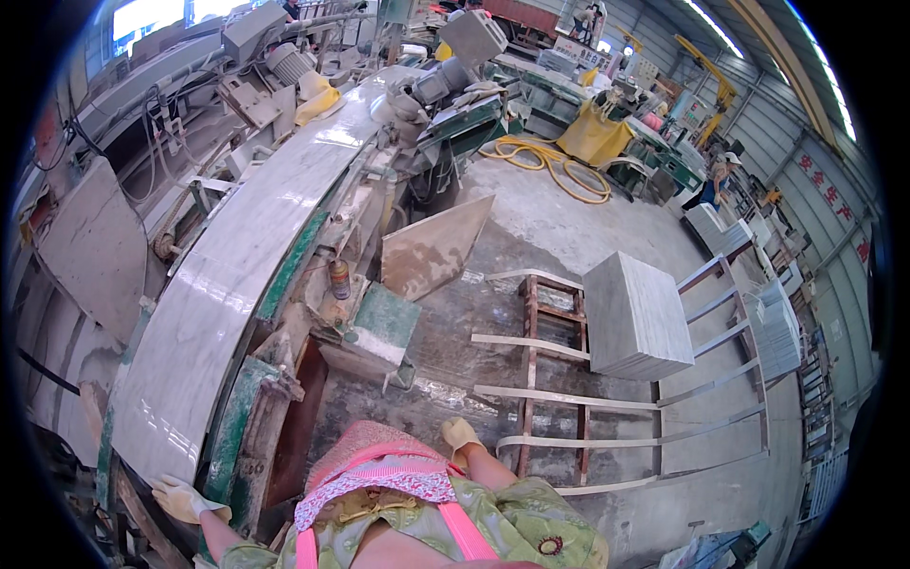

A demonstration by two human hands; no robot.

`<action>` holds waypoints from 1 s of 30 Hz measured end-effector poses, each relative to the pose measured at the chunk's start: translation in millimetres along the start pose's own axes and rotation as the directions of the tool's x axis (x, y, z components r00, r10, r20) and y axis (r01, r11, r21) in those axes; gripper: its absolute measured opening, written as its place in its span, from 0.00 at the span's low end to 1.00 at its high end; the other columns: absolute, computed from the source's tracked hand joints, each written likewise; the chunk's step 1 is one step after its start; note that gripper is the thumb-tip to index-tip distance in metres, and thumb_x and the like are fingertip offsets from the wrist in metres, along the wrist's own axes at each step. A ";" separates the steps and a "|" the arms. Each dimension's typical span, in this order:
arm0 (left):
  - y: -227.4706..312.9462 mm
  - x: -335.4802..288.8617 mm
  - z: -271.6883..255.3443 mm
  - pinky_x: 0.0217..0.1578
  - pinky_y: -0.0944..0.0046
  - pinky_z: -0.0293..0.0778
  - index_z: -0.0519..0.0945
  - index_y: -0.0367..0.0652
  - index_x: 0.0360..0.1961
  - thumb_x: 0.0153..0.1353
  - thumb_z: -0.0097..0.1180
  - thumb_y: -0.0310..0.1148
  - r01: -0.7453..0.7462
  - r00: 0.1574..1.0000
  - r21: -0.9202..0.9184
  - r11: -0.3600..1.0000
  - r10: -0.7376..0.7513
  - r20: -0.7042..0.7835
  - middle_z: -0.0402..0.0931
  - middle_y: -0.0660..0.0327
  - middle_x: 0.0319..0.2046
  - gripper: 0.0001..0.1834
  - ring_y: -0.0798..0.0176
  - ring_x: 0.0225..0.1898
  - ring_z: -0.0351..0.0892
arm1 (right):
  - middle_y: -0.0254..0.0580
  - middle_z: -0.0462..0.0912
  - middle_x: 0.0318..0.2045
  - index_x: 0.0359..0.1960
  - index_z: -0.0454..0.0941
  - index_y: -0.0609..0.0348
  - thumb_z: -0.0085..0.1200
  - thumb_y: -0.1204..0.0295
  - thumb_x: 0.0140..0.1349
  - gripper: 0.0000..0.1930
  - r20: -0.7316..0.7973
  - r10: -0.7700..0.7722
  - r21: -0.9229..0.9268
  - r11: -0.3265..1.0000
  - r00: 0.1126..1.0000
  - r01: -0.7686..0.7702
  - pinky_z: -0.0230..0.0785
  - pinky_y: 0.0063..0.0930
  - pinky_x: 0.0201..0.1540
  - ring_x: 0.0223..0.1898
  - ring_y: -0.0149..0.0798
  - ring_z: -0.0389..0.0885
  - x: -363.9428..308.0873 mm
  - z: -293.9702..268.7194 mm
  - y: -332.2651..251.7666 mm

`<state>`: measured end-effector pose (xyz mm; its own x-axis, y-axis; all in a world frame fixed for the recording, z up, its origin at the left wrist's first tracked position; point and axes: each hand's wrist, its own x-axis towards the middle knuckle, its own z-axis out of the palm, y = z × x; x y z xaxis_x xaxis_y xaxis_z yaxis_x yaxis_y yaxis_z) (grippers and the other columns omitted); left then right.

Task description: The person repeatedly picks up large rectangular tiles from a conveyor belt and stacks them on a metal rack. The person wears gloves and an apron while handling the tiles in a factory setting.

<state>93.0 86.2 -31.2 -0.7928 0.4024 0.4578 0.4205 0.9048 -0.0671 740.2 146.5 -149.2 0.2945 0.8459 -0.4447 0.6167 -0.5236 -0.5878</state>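
A long polished slab of white, grey-veined stone [232, 256] lies along the machine bed on my left. My left hand [187, 499], in a pale cream glove, rests at the slab's near end, its fingers stretched out along the edge. On the other side of my body, my right hand [461, 436] in a matching glove hangs beside the rack with pale strips [578, 442]. Its fingers look loosely extended, and I see nothing held in it. A pink apron [379, 450] covers my front.
A block of stacked white stone tiles [637, 318] sits on the rack to the right. A spray can [339, 279] stands on the machine's side ledge, near a leaning stone offcut [436, 248]. Yellow hose [559, 166] coils on the floor ahead. Another person [718, 185] works far right.
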 end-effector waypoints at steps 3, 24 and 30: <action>-3.5 -1.4 -2.6 0.53 0.55 0.70 0.69 0.40 0.59 0.70 0.35 0.44 0.009 1.000 0.028 1.000 -0.010 0.018 0.73 0.42 0.51 0.25 0.45 0.52 0.75 | 0.64 0.79 0.36 0.36 0.81 0.63 0.42 0.64 0.55 0.18 -0.045 -0.044 0.013 0.999 0.998 0.045 0.69 0.46 0.47 0.45 0.61 0.78 -0.5 5.2 0.8; -22.8 -2.9 8.7 0.42 0.56 0.73 0.71 0.41 0.57 0.70 0.36 0.45 0.018 0.999 0.115 0.993 -0.012 -0.049 0.76 0.49 0.46 0.24 0.51 0.43 0.78 | 0.59 0.77 0.22 0.28 0.78 0.67 0.43 0.66 0.55 0.16 -0.078 -0.101 0.046 0.993 0.992 0.105 0.68 0.43 0.33 0.26 0.41 0.77 2.3 16.8 12.0; -22.2 -3.0 -0.6 0.43 0.55 0.72 0.71 0.42 0.57 0.70 0.35 0.45 0.051 0.999 0.089 0.995 -0.052 0.010 0.76 0.49 0.47 0.24 0.50 0.44 0.77 | 0.56 0.77 0.20 0.29 0.78 0.67 0.42 0.65 0.55 0.16 -0.023 0.045 0.201 0.979 0.999 -0.039 0.68 0.41 0.32 0.25 0.40 0.78 -10.7 8.6 -2.8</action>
<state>86.3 64.8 -30.5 -0.8181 0.3557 0.4519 0.3380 0.9331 -0.1225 729.0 138.1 -148.6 0.3384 0.8236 -0.4551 0.4454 -0.5662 -0.6935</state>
